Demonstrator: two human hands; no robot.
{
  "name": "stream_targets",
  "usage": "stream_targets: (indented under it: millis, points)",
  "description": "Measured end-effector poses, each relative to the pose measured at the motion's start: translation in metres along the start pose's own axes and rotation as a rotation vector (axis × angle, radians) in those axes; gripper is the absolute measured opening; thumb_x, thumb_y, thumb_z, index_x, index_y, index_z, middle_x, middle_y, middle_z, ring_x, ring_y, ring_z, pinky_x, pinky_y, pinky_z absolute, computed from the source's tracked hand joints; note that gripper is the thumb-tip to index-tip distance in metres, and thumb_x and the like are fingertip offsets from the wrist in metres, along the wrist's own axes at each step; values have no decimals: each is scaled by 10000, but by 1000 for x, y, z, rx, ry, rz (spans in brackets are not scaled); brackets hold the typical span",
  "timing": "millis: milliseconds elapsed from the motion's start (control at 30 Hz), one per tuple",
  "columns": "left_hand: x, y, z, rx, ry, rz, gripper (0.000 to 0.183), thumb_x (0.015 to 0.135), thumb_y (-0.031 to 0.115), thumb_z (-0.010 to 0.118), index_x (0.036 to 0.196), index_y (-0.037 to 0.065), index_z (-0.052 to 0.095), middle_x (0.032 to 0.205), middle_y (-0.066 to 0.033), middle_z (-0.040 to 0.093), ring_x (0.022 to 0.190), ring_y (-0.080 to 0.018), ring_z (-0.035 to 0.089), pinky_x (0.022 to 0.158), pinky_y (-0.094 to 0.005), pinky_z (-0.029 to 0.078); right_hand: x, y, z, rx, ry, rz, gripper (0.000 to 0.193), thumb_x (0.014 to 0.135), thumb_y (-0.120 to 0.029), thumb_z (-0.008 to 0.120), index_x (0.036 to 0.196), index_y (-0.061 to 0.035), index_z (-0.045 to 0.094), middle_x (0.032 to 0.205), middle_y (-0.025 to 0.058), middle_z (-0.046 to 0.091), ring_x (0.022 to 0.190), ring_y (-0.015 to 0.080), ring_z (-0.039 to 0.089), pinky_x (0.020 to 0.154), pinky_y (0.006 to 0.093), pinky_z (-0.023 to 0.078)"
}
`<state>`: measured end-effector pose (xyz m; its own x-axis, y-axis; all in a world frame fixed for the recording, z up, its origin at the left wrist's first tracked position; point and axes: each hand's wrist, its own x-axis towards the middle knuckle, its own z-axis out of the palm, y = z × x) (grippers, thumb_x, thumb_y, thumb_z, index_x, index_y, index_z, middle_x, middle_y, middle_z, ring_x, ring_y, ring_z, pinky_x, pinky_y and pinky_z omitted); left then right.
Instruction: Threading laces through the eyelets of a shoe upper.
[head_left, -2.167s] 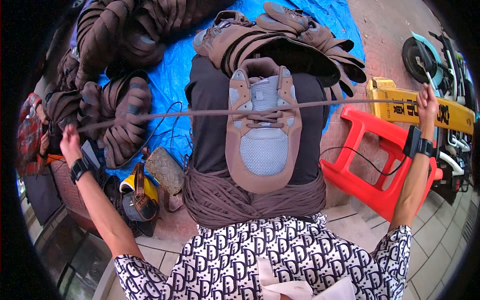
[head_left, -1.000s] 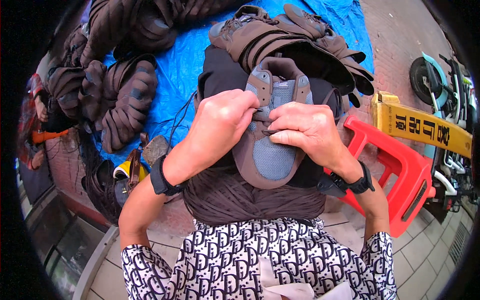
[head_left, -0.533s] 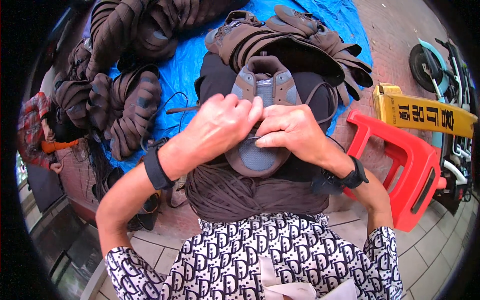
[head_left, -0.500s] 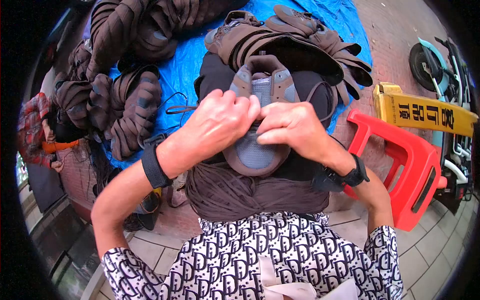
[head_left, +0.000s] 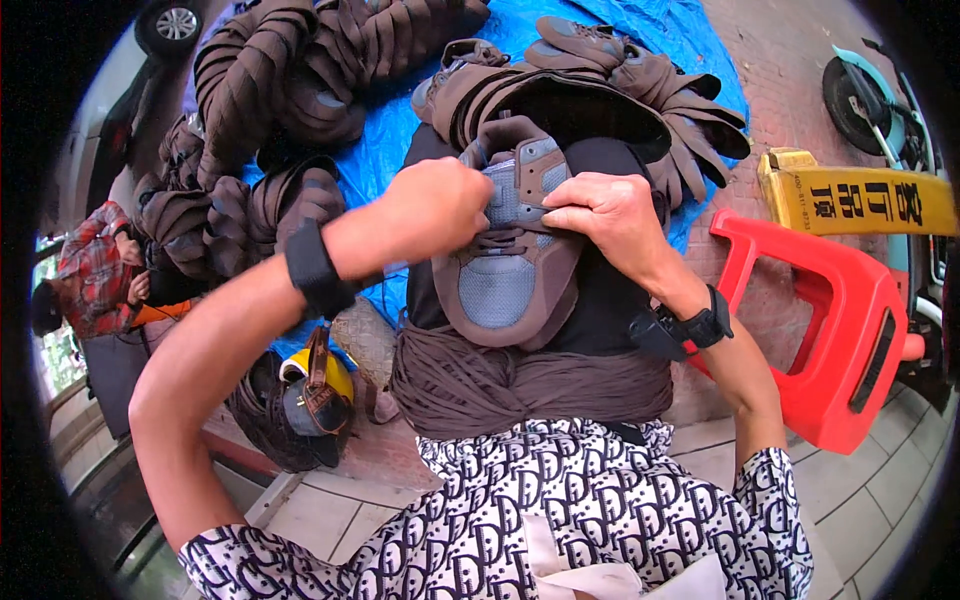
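Observation:
A brown and grey-blue shoe upper [head_left: 497, 290] without a visible sole rests on my lap, toe toward me. Brown shoelace [head_left: 500, 241] crosses its lower eyelets below the grey tongue. My left hand [head_left: 437, 212] is a fist at the upper's left edge, seemingly closed on the lace; the strand inside is hidden. On the other side my right hand [head_left: 607, 218] pinches the eyelet edge between thumb and fingers. A thick bundle of brown laces [head_left: 480, 385] lies across my lap, nearer than the toe.
Stacked shoe uppers [head_left: 585, 100] lie beyond my knees on a blue tarp [head_left: 690, 50], with more piles [head_left: 250, 90] at left. A red plastic stool [head_left: 835, 370] and a yellow sign board [head_left: 850, 200] stand right. Another person [head_left: 100, 265] sits far left; a yellow-and-dark cap-like item [head_left: 320, 395] lies nearby.
My hands have moved apart from the middle of the upper, the left one pulling back leftward. The upper has turned slightly, showing more of its right eyelet side.

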<state>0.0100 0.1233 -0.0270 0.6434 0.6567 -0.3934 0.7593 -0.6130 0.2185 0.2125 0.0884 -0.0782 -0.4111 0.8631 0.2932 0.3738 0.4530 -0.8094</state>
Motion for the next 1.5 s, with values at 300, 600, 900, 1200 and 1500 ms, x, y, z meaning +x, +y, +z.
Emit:
stream_targets:
  millis: [300,600,900,1200,1500]
  points:
    - [-18,54,-16,-487,360,228,76,766,83,561,794,19,532,635,-139,539,594,-259,568,540,-334,437,1,1,-10,-221,52,-182,103,671,-186,612,669,-83,601,635,50,546,615,215,566,539,321,452]
    - [9,26,4,-664,186,-245,146,775,112,524,790,-17,590,579,-78,564,542,-129,550,503,-262,423,11,-5,-6,-421,2,-230,88,637,-162,574,618,-78,560,584,75,514,550,248,553,483,349,447]
    - [19,43,11,-825,439,-175,122,724,70,511,787,-8,580,611,-141,585,526,-244,584,505,-318,445,20,-21,-11,-807,-132,-341,111,622,-158,546,578,-60,570,598,81,566,539,222,568,432,322,436]
    - [32,24,6,-1040,-111,-281,114,802,93,498,713,58,561,558,18,492,398,-41,398,345,-196,287,14,-7,-17,-656,-93,-298,91,646,-152,534,582,-88,525,581,76,526,543,225,560,493,315,442]
    - [16,21,8,-501,122,-15,125,751,83,501,752,-40,525,573,-132,525,516,-209,539,523,-339,443,48,2,-21,-256,-98,-322,121,654,-201,589,680,-83,591,704,60,530,725,236,530,631,337,443]
